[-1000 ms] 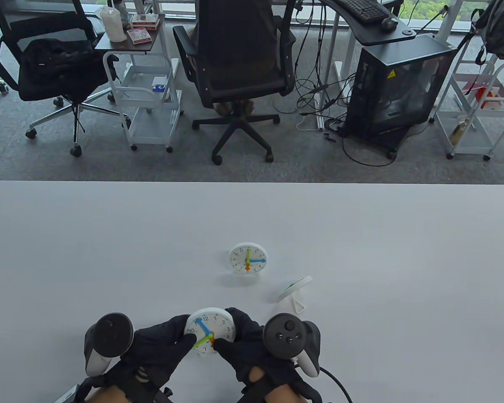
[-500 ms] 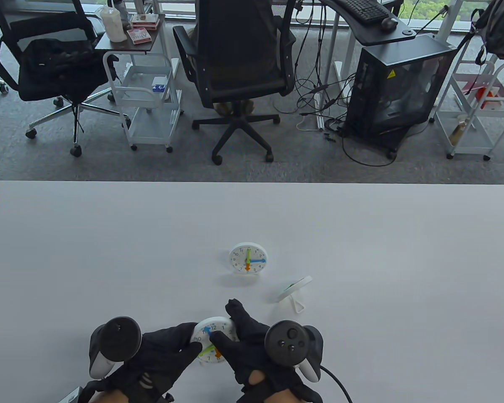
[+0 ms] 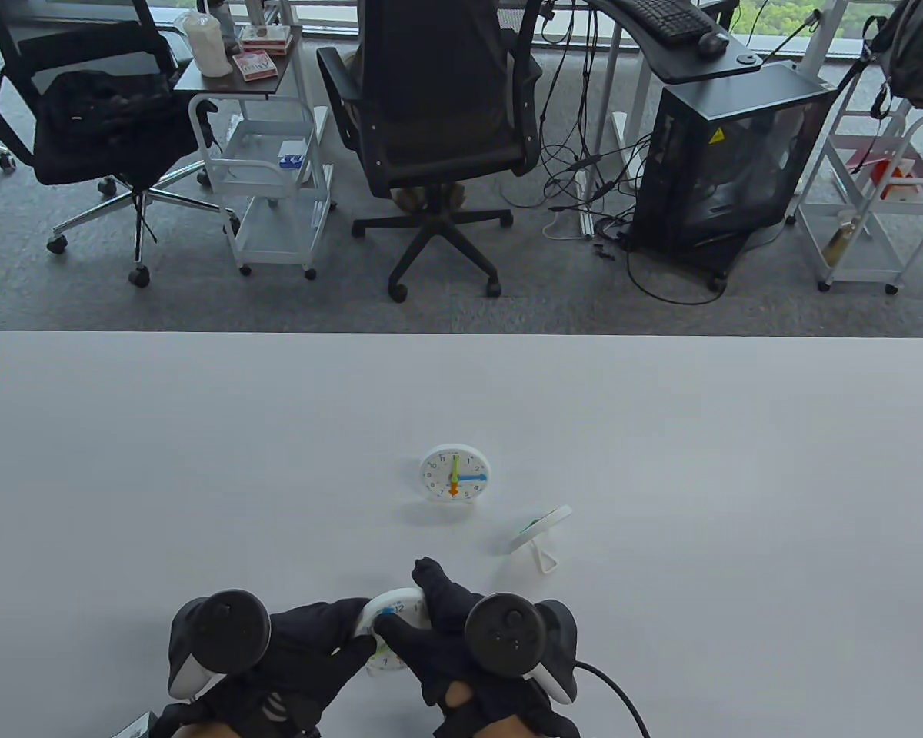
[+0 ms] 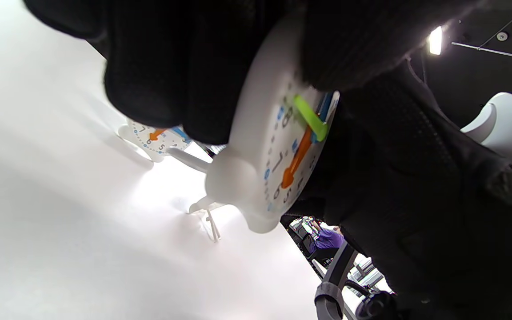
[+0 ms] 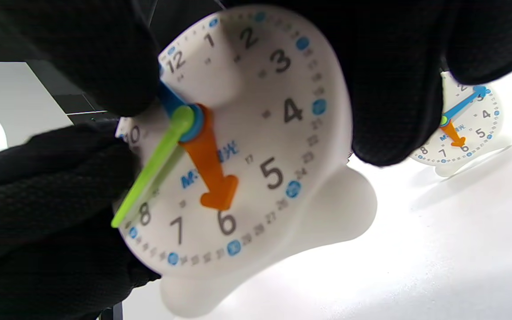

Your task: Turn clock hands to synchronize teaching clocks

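Held teaching clock sits at the near edge of the white table, gripped between both gloved hands and tilted back off the surface.

Left hand wraps the clock's left rim; fingers closed on the casing, one fingertip across the lower-left dial. Right hand holds the right rim, with one finger pressed on the blue hand near the 12. Both grips are narrow and firmly on the clock.

Dial in the right wrist view: orange hour hand points at 6, green hand points toward 8, blue hand mostly covered by the finger. Black numerals 1–12, small grey 13–24 ring, blue dots at the five-minute marks. Blue print under the hub starts with "M", rest unreadable.

Reference clock stands upright mid-table, well apart from the hands: green hand at 12, blue at 3, orange at 6. Third clock is just right of it and nearer, seen edge-on on its stand, face unreadable.

Off the table: red box on a cart, label illegible.
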